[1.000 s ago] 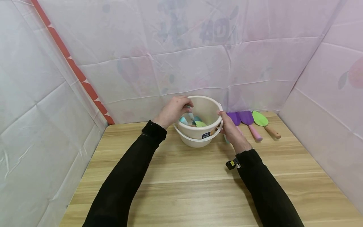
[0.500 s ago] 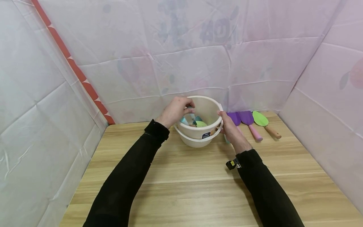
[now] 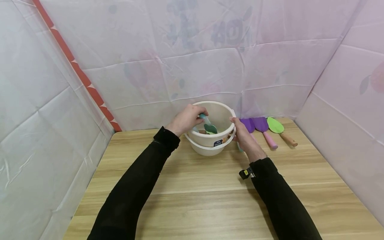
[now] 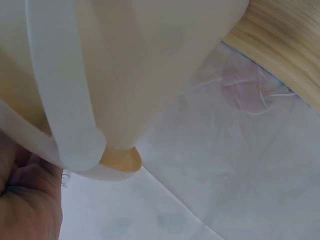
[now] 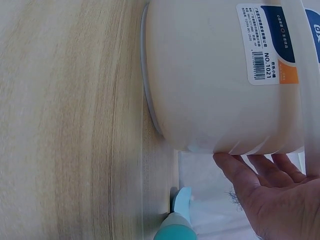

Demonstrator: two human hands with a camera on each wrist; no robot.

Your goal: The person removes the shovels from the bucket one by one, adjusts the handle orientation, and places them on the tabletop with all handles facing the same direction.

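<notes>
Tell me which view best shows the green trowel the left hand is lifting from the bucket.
The head view: the left hand holds the trowel by its teal handle, green blade over the bucket. The left wrist view shows only bucket wall and handle; the right wrist view shows the bucket's labelled side, not this trowel.

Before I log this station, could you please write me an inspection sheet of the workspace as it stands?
Surface: wooden table, light grain, bare in front.
Job's things: white bucket near the back wall, tilted toward the person; a teal-handled trowel with a green blade lifted inside it; more small tools lie in the bottom.
Clutter: two purple trowels and a green trowel with a wooden handle lie right of the bucket.
Grippers: left hand grips the teal handle at the bucket's rim; right hand touches the bucket's right side, fingers fairly straight.
Cables: nothing seen; a small black tag sits at the right wrist.
Surroundings: pale pink sheeting on three sides, red strip at left.
</notes>
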